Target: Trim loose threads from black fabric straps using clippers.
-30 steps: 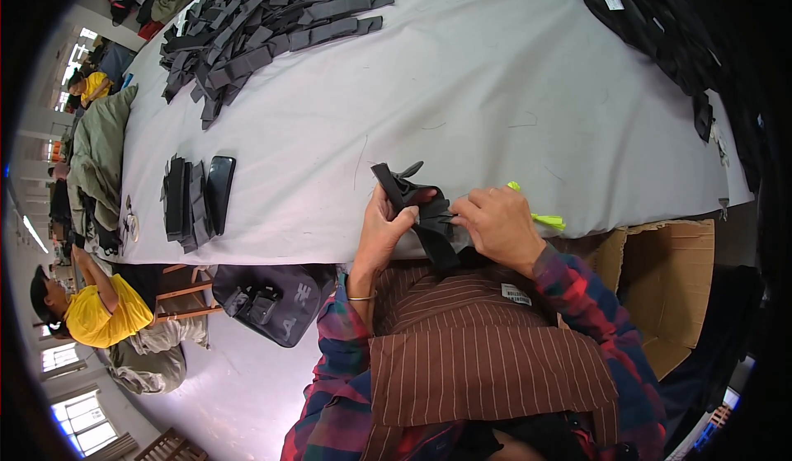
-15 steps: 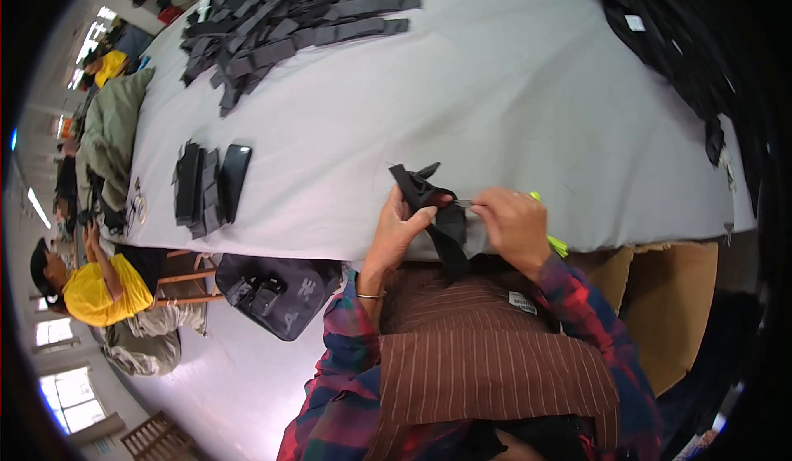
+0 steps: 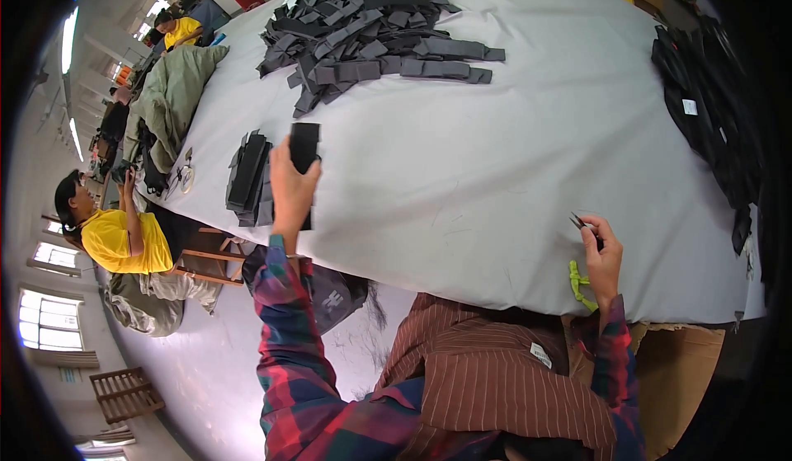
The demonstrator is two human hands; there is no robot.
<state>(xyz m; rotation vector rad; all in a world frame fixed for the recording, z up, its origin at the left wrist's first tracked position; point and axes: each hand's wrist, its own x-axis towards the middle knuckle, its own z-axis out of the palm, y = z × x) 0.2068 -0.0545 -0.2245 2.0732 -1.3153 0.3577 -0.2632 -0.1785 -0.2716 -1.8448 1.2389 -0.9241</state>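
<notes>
Black fabric piece (folded) in left hand

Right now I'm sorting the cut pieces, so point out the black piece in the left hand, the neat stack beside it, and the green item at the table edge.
black piece (image 3: 304, 143), head view, upper flat face.
neat stack (image 3: 247, 176), head view, top piece.
green item (image 3: 577, 284), head view, its middle.

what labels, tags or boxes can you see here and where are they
Small white label: sewn on the brown striped apron at the person's lap, rectangular, tilted.
Small white tag: on the black fabric pile at the table's right edge, squarish.
Brown cardboard box: under the table's near right corner, plain.
No signs or screens visible.
</notes>
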